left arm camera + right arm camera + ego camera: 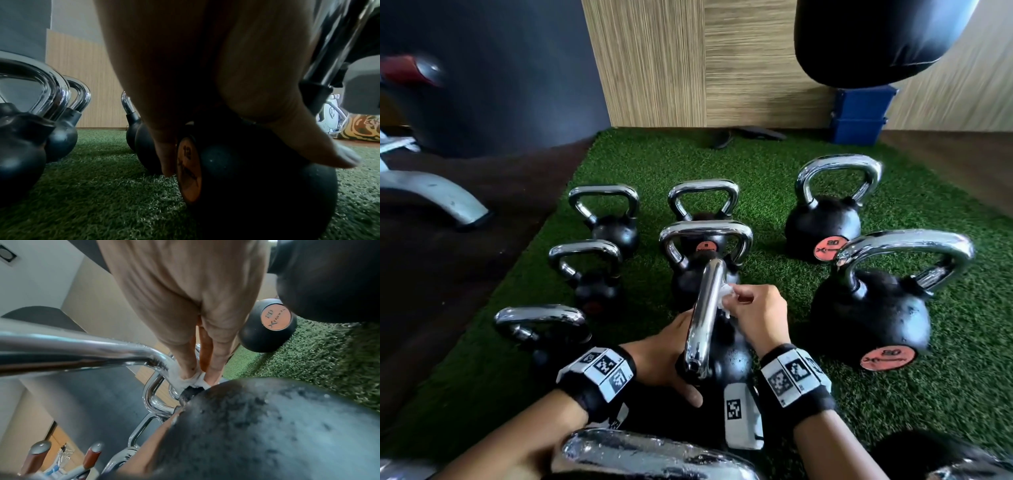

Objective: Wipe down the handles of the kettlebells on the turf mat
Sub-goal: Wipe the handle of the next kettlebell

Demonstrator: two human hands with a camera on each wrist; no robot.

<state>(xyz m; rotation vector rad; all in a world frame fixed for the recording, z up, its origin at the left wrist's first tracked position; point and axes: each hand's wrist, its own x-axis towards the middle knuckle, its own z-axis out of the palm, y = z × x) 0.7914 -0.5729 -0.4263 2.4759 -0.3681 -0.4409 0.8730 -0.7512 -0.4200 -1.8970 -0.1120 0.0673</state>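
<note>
The kettlebell (726,359) being cleaned stands on the turf mat (808,308) right in front of the person, between the two wrists. Its chrome handle (705,315) runs lengthwise away from the person, so one leg of the loop is near and the other far.

The right hand (753,315) is on the right side of the handle, pinching a small white wipe (724,296) against the chrome near the far bend; in the right wrist view the wipe (193,379) sits low on the far leg, just above the black ball. The left hand (664,356) lies on the left side of the ball with fingers fairly straight, bracing it; its thumb (320,151) rests over the top.

The right hand is the working hand, and I judge its next stroke will follow the bar back toward the person.

Another kettlebell (705,260) stands just beyond the far end and would crowd a long stroke. Two larger ones (873,308) sit well apart on the right, smaller ones (589,274) on the left.
</note>
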